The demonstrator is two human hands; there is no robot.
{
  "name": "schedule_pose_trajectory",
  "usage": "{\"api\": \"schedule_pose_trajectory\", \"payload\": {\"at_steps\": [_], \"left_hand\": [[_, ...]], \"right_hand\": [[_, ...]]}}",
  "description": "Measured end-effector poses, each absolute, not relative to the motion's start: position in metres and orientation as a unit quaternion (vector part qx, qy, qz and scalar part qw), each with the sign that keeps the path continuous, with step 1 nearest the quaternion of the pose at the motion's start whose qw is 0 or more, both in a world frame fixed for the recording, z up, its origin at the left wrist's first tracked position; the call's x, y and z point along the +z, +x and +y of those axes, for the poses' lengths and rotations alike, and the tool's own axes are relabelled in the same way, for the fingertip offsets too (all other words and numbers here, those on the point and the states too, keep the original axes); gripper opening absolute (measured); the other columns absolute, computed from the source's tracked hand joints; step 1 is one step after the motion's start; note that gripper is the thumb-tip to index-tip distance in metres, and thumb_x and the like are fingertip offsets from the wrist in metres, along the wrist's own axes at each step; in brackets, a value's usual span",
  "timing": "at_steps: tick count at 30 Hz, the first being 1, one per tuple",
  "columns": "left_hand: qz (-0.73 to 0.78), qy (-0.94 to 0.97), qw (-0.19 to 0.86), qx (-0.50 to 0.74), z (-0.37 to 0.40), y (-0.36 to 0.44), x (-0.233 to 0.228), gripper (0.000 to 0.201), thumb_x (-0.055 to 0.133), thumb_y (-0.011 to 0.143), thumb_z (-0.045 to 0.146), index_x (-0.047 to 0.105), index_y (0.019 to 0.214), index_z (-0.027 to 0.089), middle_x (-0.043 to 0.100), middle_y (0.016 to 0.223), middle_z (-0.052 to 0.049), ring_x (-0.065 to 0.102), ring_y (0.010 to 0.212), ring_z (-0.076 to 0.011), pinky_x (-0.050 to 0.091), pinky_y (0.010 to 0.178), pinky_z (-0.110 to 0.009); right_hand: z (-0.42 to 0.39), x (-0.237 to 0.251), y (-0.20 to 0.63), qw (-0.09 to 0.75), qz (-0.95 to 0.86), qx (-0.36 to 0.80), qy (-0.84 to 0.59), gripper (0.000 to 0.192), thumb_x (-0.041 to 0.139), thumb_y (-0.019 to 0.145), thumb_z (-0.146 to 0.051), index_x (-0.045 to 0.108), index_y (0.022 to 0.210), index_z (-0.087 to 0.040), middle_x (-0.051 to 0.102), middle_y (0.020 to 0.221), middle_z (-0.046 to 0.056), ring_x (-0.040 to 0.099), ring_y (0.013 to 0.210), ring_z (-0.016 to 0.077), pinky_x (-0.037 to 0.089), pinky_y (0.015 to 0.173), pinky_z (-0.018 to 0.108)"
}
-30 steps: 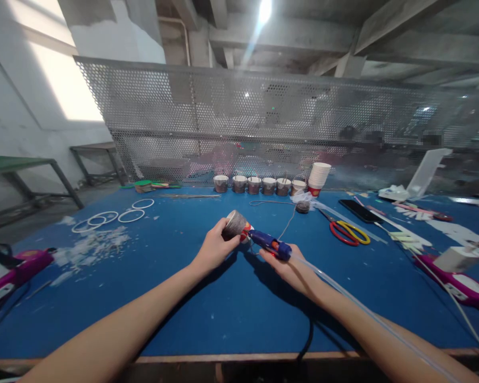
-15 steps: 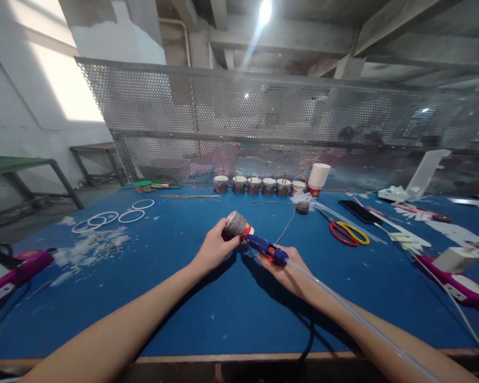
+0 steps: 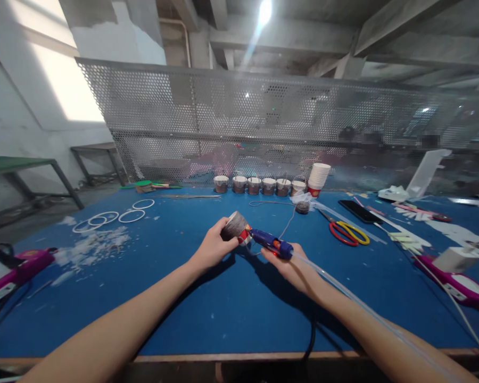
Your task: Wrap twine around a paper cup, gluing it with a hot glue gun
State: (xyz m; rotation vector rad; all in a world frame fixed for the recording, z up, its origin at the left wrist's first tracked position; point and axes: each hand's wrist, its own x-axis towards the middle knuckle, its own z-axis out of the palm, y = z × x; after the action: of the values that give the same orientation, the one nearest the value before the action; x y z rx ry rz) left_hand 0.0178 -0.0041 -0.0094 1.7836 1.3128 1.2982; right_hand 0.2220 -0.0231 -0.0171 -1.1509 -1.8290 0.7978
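Both hands (image 3: 213, 246) seemingly raised the glue gun (image 3: 270, 242) and cup (image 3: 234, 227) slightly.

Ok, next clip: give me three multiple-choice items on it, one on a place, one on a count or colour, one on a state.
1. Where do the scissors lie?
A. right of the hands
B. beside the white rings
C. on the green table

2. What colour is the glue gun?
A. green
B. blue
C. white

3. How is the paper cup held?
A. upright on the table
B. tipped sideways in the left hand
C. stacked on other cups

Answers: 1 A, they rest on the blue mat, right side. 2 B, blue body in the right hand. 3 B, nozzle at its side.
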Motion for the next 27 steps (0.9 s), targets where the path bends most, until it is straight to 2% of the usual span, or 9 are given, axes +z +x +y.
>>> {"api": "schedule_pose_trajectory", "payload": {"at_steps": [8,14,22,27], "left_hand": [[0.484,0.67,0.293,0.48,-0.0045,0.0178,-0.0069,0.027,0.06,0.064,0.027,0.06,0.09,0.017,0.059,0.077,0.001,0.054,0.07,-0.0139,0.045,0.068,-0.027],[0.481,0.668,0.311,0.475,-0.0029,0.0158,-0.0104,0.027,0.06,0.065,0.026,0.058,0.09,0.017,0.059,0.079,0.0,0.054,0.073,-0.0149,0.045,0.069,-0.028],[0.488,0.676,0.288,0.471,-0.0031,0.0142,-0.008,0.025,0.061,0.064,0.026,0.062,0.088,0.018,0.061,0.077,0.001,0.055,0.07,-0.0146,0.046,0.067,-0.026],[0.483,0.681,0.289,0.469,-0.0029,0.0129,-0.0072,0.025,0.06,0.064,0.024,0.061,0.088,0.018,0.06,0.074,0.002,0.055,0.069,-0.0144,0.046,0.067,-0.026]], "right_hand": [[-0.0225,-0.0152,0.2214,0.384,-0.732,0.317,-0.465,0.033,0.055,0.075,-0.047,0.045,0.056,-0.022,0.039,0.044,-0.005,0.038,0.044,0.0099,0.029,0.042,0.022],[-0.0205,-0.0114,0.2246,0.363,-0.683,0.366,-0.518,0.04,0.055,0.076,-0.052,0.042,0.053,-0.022,0.04,0.039,-0.005,0.039,0.037,0.0094,0.031,0.04,0.023],[-0.0234,-0.0173,0.2239,0.36,-0.732,0.333,-0.473,0.035,0.059,0.077,-0.046,0.047,0.055,-0.022,0.038,0.038,-0.006,0.039,0.038,0.0098,0.03,0.039,0.022],[-0.0187,-0.0145,0.227,0.361,-0.689,0.373,-0.506,0.039,0.06,0.076,-0.05,0.045,0.053,-0.022,0.04,0.038,-0.006,0.04,0.035,0.0094,0.031,0.039,0.023]]}}
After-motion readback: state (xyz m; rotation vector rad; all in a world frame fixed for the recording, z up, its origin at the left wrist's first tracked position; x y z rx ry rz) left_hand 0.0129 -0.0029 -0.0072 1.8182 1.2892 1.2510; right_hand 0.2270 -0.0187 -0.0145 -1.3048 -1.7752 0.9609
